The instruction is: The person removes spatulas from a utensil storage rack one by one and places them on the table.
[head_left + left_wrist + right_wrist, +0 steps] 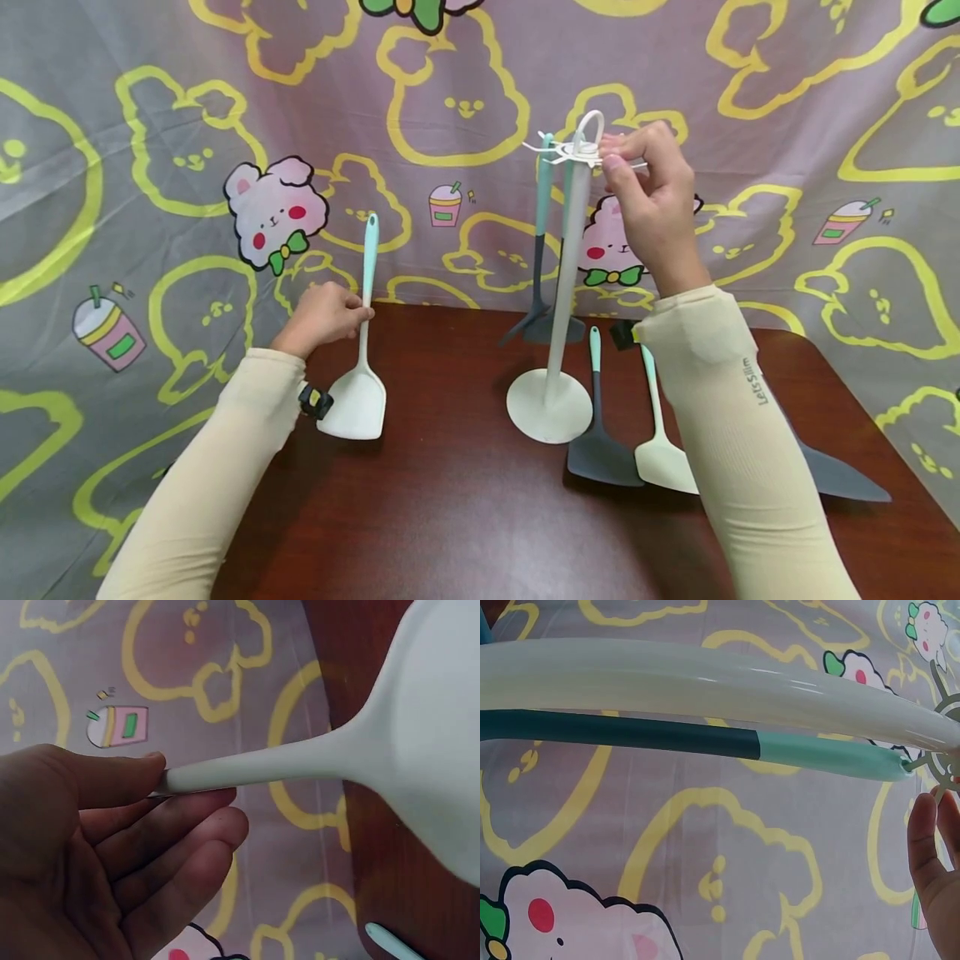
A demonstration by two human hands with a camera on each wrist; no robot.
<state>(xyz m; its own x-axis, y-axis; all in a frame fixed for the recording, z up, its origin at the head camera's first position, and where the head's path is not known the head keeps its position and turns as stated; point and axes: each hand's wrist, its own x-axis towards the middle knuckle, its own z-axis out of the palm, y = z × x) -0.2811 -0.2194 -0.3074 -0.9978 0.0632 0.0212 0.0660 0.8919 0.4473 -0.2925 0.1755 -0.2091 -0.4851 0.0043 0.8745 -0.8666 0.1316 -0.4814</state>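
Observation:
My left hand point(324, 319) pinches the shaft of a white spatula point(352, 406) with a mint handle end, held upright with its broad blade down, left of the table's middle. In the left wrist view the thumb presses the shaft against the fingers. My right hand point(652, 196) pinches the hooked ring point(573, 153) at the top of a white utensil stand point(567, 275), whose pole leans a little. Dark-grey utensils with mint handles point(543, 196) hang from the stand's hooks; one shows beside the pole in the right wrist view.
Right of the stand's round base point(543, 417), a dark spatula point(603, 457) and a white spatula point(663, 464) lie on the brown table point(450, 500). Another dark utensil point(840, 475) lies partly behind the right forearm. A patterned cloth point(480, 208) hangs behind.

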